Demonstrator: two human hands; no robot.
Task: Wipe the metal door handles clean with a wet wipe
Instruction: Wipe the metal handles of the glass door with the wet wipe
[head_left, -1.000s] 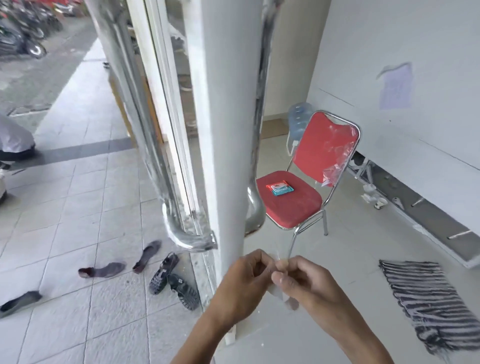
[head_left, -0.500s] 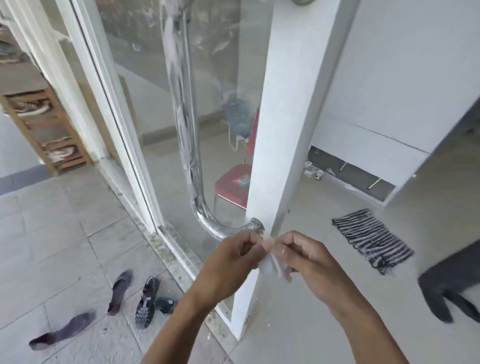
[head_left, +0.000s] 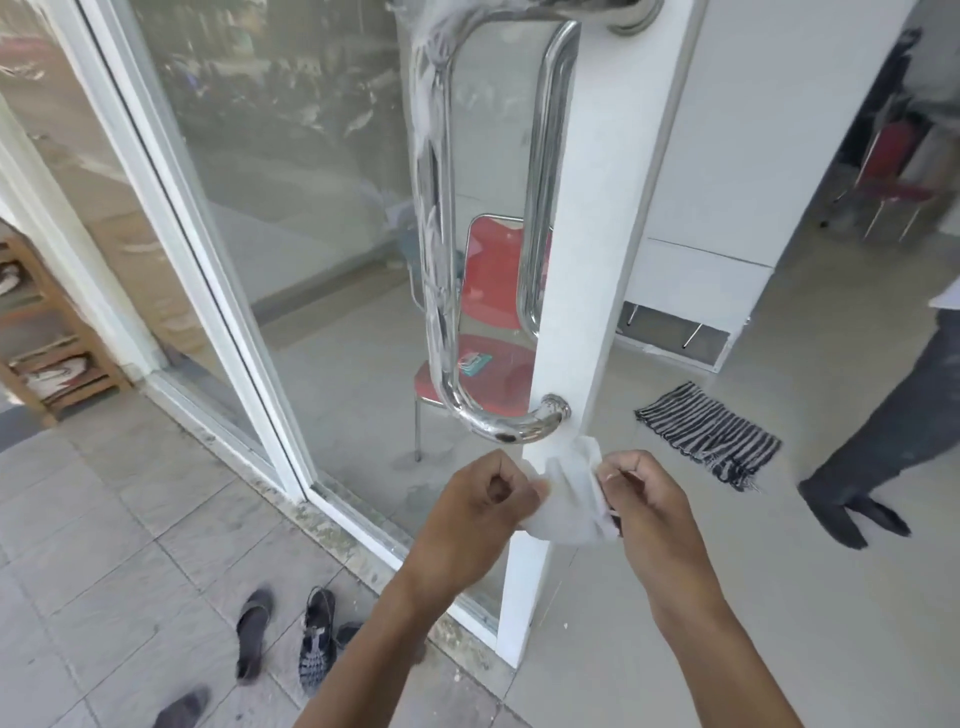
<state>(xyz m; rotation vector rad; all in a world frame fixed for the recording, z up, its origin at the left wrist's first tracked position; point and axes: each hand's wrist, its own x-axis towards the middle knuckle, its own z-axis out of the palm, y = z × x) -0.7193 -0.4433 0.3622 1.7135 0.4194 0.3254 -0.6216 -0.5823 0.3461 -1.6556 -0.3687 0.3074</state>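
A: Where is the wet wipe (head_left: 569, 501)?

B: It is stretched between the two hands, just below the lower bend of the metal door handle (head_left: 441, 291). The wipe does not touch the handle.

A: How is each grip?

B: The left hand (head_left: 480, 501) pinches the left edge with curled fingers. The right hand (head_left: 641, 499) pinches the right edge the same way. A second handle (head_left: 540, 182) shows behind the glass door (head_left: 311, 208).

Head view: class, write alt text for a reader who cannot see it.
Two hands, left hand and right hand, pinch a white wet wipe stretched between them, just below a curved metal door handle on a glass door. A red chair shows through the glass.
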